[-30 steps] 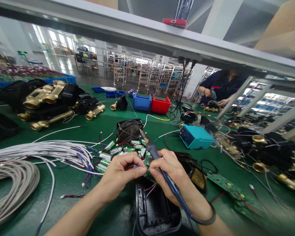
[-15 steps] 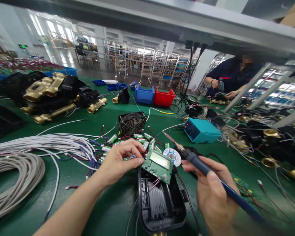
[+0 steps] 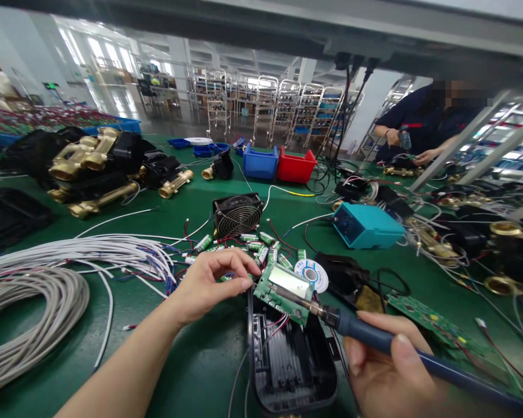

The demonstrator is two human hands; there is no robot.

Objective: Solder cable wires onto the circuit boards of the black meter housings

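My right hand [image 3: 390, 363] grips a soldering iron [image 3: 366, 331] by its dark blue handle. The iron's metal shaft crosses over the front of a green circuit board [image 3: 283, 305] with a display, its tip near the board's left edge. At that edge, the thumb and forefinger of my left hand [image 3: 220, 276] are brought together; what they pinch is too small to make out. Tilted, the board rests over the far end of an open black housing [image 3: 294, 366]. Thin red and white wires run from it down into the housing.
Behind the board lie a solder spool [image 3: 311, 274], several green-white batteries [image 3: 261, 252] and a fan [image 3: 237, 215]. A teal soldering station [image 3: 368, 225] stands right, cable coils [image 3: 39, 307] left. Blue [image 3: 260, 162] and red bins [image 3: 296, 165] are farther back. Another person [image 3: 422, 125] works at far right.
My right hand has brought the soldering iron down and left, from beside the board to across it. My left hand keeps its pinch at the board's edge. The view has shifted slightly.
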